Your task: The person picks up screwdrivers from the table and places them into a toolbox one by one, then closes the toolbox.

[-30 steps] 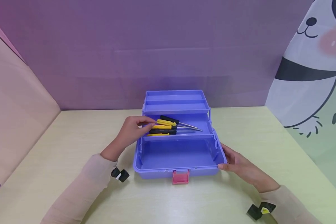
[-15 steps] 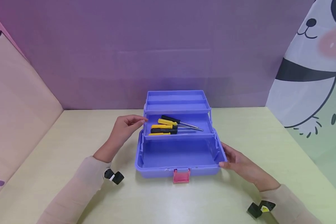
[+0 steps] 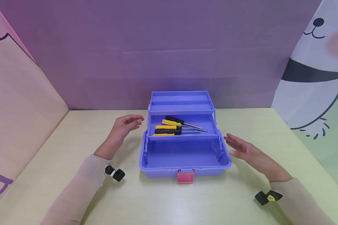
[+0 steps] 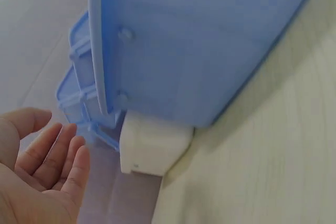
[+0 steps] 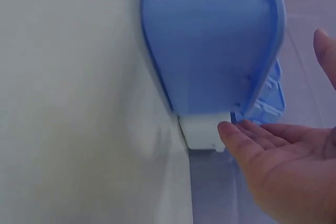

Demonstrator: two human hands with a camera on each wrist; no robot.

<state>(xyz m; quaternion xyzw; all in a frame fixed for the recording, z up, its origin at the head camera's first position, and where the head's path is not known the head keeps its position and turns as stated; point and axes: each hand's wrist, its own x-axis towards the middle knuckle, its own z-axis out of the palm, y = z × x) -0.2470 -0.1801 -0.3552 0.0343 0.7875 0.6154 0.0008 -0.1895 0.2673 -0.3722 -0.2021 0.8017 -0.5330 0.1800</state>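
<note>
A blue-violet toolbox [image 3: 186,172] stands open on the table, its two trays raised in steps at the back. Several screwdrivers [image 3: 169,127] with yellow or black handles lie in the middle tray [image 3: 211,125], their shafts pointing right. The upper tray [image 3: 183,107] and the deep bottom compartment [image 3: 183,153] hold nothing that I can see. Left of the middle tray, my left hand [image 3: 119,132] hovers with loosely bent fingers, holding nothing. My right hand [image 3: 249,154] is beside the box's right wall, fingers extended and apart from it; the right wrist view shows its palm [image 5: 294,166] bare.
A pink latch [image 3: 185,177] hangs down at the box's front. Behind the box, the wrist views show a white part [image 4: 155,142], probably its lid. A purple backdrop [image 3: 169,56] rises behind the pale wooden table [image 3: 169,203], and printed panels flank both sides.
My left hand has drawn back leftward from the screwdrivers and out of the tray. The right hand has let go of the box's right front corner and moved off to the right.
</note>
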